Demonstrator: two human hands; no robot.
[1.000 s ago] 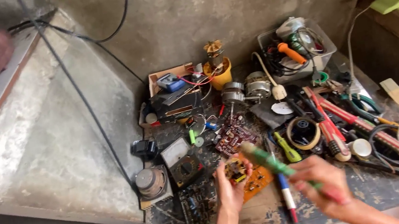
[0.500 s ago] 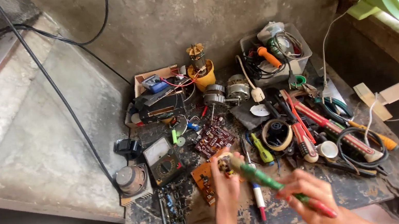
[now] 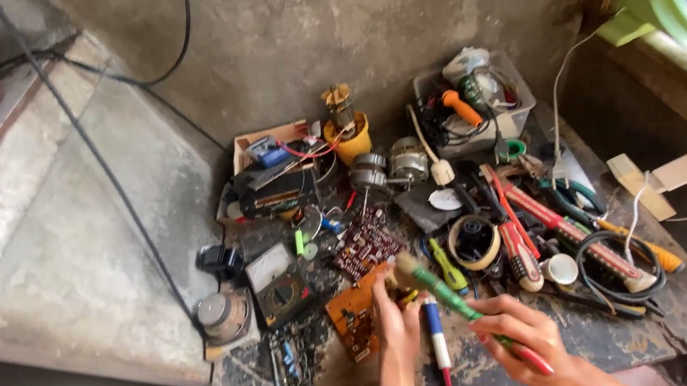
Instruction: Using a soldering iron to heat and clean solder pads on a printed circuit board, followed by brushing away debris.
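Two hands low in my view, both busy. My left hand (image 3: pixel 398 327) presses fingers closed on the orange rectangular circuit board (image 3: pixel 357 315), lying at the front of the cluttered dark bench (image 3: pixel 648 322). My right hand (image 3: pixel 520 334) is wrapped around the green-handled brush with a red tip (image 3: pixel 458 304), bristles just over the board, beside the yellow-green screwdriver (image 3: pixel 448 264).

open cardboard box (image 3: pixel 265 141) against wall, white meter dial face (image 3: pixel 269 269) near left edge
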